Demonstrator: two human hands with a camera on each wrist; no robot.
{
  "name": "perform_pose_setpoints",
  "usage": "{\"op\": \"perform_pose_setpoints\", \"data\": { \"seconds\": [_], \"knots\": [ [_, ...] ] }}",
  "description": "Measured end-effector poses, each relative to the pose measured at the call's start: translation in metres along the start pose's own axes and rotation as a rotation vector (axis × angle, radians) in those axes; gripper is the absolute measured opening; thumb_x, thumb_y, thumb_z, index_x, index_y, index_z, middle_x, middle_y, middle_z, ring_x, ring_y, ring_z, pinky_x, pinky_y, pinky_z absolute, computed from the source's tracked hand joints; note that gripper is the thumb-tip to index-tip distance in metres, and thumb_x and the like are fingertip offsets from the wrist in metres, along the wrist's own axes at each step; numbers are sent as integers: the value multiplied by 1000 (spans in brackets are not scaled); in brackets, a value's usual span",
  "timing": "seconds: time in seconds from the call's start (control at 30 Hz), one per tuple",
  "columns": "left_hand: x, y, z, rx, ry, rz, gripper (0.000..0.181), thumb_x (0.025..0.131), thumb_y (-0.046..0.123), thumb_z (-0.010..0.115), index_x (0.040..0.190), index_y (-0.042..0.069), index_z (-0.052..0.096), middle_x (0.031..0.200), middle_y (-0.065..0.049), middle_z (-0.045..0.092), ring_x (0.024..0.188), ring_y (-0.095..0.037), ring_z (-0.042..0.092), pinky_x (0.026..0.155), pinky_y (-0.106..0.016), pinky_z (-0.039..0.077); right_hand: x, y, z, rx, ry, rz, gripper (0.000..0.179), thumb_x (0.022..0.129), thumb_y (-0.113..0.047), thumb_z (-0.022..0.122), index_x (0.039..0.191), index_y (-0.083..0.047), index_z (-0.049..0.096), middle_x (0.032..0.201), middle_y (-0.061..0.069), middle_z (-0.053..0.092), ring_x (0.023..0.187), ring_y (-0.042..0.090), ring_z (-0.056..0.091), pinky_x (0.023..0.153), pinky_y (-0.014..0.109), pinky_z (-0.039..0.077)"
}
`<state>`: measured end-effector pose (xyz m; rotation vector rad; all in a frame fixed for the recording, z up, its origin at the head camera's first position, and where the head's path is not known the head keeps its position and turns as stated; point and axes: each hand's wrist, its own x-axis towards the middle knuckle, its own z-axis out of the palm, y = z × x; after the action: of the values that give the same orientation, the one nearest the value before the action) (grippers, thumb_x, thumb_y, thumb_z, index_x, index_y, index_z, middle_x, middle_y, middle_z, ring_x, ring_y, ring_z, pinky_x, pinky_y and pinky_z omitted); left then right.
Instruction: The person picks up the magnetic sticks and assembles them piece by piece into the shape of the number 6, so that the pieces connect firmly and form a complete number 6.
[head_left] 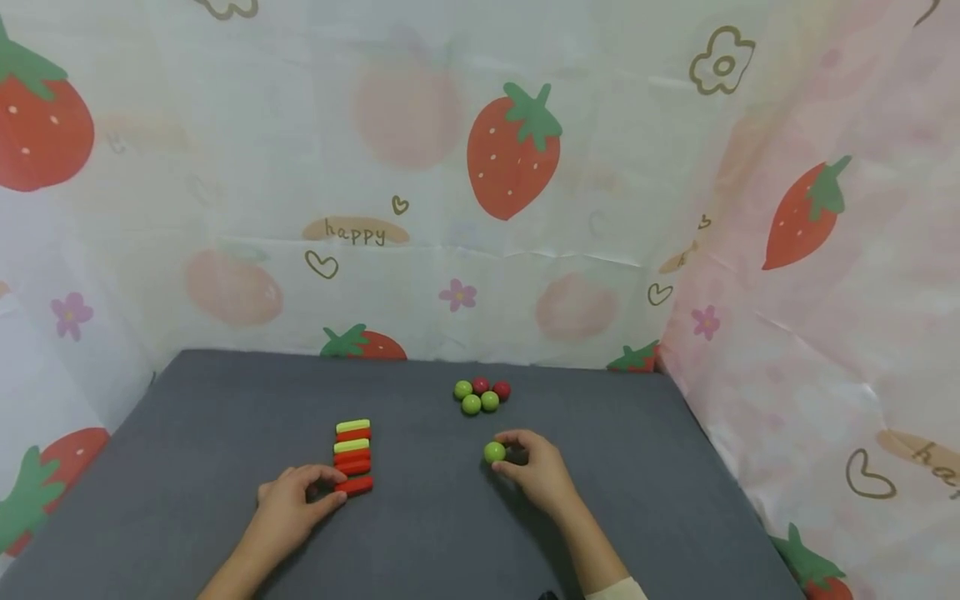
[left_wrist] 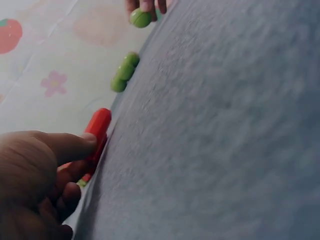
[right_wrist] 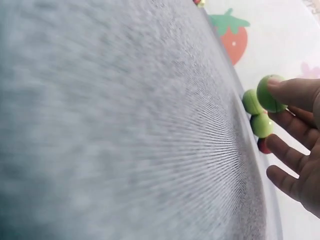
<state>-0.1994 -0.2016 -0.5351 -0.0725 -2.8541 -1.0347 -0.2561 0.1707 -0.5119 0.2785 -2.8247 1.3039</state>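
My left hand [head_left: 288, 504] pinches a red stick-shaped block [head_left: 360, 485] between thumb and fingers at the near end of a row. In the left wrist view, the thumb lies on this red block [left_wrist: 101, 121]. Beyond it, other red blocks and two yellow blocks [head_left: 352, 446] lie side by side. With thumb and fingertips, my right hand [head_left: 542, 475] grips a small green ball [head_left: 494, 452]. In the right wrist view, the thumb presses that green ball [right_wrist: 267, 96] while the lower fingers spread apart. Three green balls [head_left: 471, 405] and two red balls [head_left: 502, 390] sit clustered farther back.
A dark grey cloth covers the table [head_left: 420, 533]. Behind it and at both sides hang pale curtains [head_left: 435, 192] printed with strawberries, flowers and hearts. A small dark object [head_left: 549, 596] shows at the bottom edge, beside the right forearm.
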Motion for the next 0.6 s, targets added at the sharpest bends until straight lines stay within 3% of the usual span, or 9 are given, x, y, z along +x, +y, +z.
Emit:
{"op": "perform_pose_setpoints", "data": {
  "seconds": [0.23, 0.47, 0.6],
  "knots": [
    [0, 19, 2, -31, -54, -6, 18, 80, 33, 79, 95, 33, 70, 73, 9, 54, 75, -11, 43, 75, -38, 23, -5, -2, 2, -25, -51, -22, 38, 80, -32, 80, 115, -28, 68, 117, -6, 66, 109, 18, 60, 90, 42, 49],
    [9, 43, 13, -120, -70, 29, 18, 79, 27, 81, 91, 35, 70, 82, 14, 61, 76, -10, 47, 68, -25, 38, -9, 0, 3, -7, -93, -20, 38, 79, -30, 80, 115, -26, 69, 116, -6, 68, 109, 18, 62, 91, 44, 49],
    [15, 54, 20, -166, -66, 13, 17, 79, 26, 81, 88, 35, 70, 77, 14, 62, 67, -9, 48, 61, -22, 39, -8, 0, 5, -5, -103, -32, 39, 80, -30, 80, 117, -24, 69, 115, -7, 69, 109, 17, 62, 92, 42, 49]
  ]
}}
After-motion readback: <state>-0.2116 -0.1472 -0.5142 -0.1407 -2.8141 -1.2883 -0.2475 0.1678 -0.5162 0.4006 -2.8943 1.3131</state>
